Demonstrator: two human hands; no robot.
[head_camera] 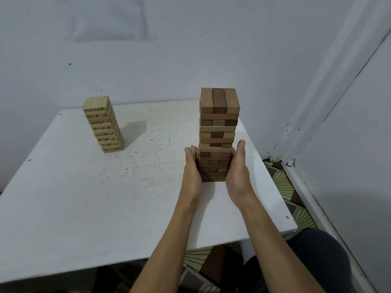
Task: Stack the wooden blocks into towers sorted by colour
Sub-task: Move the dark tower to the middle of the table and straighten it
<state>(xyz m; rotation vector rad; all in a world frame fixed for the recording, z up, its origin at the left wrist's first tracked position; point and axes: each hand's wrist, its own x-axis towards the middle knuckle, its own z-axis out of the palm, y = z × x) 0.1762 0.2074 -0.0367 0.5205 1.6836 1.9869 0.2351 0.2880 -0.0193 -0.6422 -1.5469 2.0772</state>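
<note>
"Why are both palms on the brown tower (219,115)?"

"Squaring it up, I'd say. The left hand (191,172) and right hand (238,172) press its lower sides, fingers (191,153) straight and together, not curled round. It stands at the counter's (84,197) right, with the pale tower (103,123) well apart at the far left."

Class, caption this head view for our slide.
Left hand and right hand press the brown tower; the pale tower stands apart.

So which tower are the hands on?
The dark brown tower on the right: left hand and right hand press its lower sides. The pale tower stands untouched, far left.
</note>
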